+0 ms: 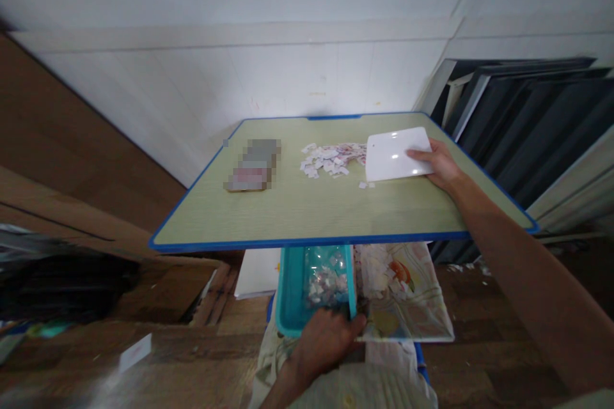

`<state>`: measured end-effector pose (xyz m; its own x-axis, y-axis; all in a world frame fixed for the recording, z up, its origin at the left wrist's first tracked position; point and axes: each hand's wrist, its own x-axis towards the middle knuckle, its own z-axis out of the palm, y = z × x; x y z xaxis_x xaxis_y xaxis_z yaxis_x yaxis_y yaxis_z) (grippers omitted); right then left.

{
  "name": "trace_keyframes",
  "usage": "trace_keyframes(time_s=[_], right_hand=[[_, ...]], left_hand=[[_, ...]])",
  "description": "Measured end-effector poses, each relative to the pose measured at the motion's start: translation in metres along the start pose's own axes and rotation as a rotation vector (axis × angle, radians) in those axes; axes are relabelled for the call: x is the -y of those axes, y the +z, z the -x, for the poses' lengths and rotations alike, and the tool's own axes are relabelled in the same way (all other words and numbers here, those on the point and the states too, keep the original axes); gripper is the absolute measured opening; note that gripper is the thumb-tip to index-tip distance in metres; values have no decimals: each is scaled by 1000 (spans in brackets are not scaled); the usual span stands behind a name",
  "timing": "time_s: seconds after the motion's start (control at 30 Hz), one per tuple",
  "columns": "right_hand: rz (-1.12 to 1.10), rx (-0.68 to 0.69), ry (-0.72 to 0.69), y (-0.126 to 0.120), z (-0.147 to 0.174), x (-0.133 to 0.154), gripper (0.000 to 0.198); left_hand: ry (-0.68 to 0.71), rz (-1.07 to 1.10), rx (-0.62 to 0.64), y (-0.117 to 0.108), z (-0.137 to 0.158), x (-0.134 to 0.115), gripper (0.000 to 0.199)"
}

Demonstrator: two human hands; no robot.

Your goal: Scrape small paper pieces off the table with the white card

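Your right hand [439, 166] holds the glossy white, flat plastic sheet [396, 156] by its right edge, thumb lying across the upper face and the other fingers out of sight beneath. The sheet is slightly tilted over the pale green, wood-grain tabletop with a blue rim [288, 217], and its left edge meets the loose pile of small white paper pieces [330, 160], covering the pile's right end. Two stray scraps [363, 185] lie just below the sheet's near left corner.

Your left hand [330, 335] is lower, at the near right corner of the rectangular teal plastic tray [292, 297]. Its fingers curl inward, with the thumb at the outer right side; the fingertips are hidden, so you cannot tell how firmly they grip. Inside the tray sits a clear plastic bag [329, 275] with small paper pieces in it. Right of the tray lies a pale, fruit-patterned panel [422, 300].

On the tabletop's left side, well apart from the pile, rests a pixelated rectangular object [252, 169].
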<state>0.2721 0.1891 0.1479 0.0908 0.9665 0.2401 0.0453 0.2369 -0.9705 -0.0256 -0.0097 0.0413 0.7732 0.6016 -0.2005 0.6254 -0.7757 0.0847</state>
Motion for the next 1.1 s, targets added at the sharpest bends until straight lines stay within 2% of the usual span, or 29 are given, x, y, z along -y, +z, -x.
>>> trace_keyframes(time_s=[0.2,0.57,0.67,0.83,1.1], right_hand=[[15,27,39,1,1,1,37],[93,4,-17,-1,-1,2,39],[99,11,14,-4,0,5,38],[80,72,98,-7,2,10,34],[36,26,4,-1,1,3,37]], left_hand=[[4,1,6,-1,0,0,23],[-1,16,67,-5,0,-1,22],[4,23,101,-4,-1,0,22],[3,31,78,-3,-1,1,26],[-11,16,95,-8,0,-2,25]])
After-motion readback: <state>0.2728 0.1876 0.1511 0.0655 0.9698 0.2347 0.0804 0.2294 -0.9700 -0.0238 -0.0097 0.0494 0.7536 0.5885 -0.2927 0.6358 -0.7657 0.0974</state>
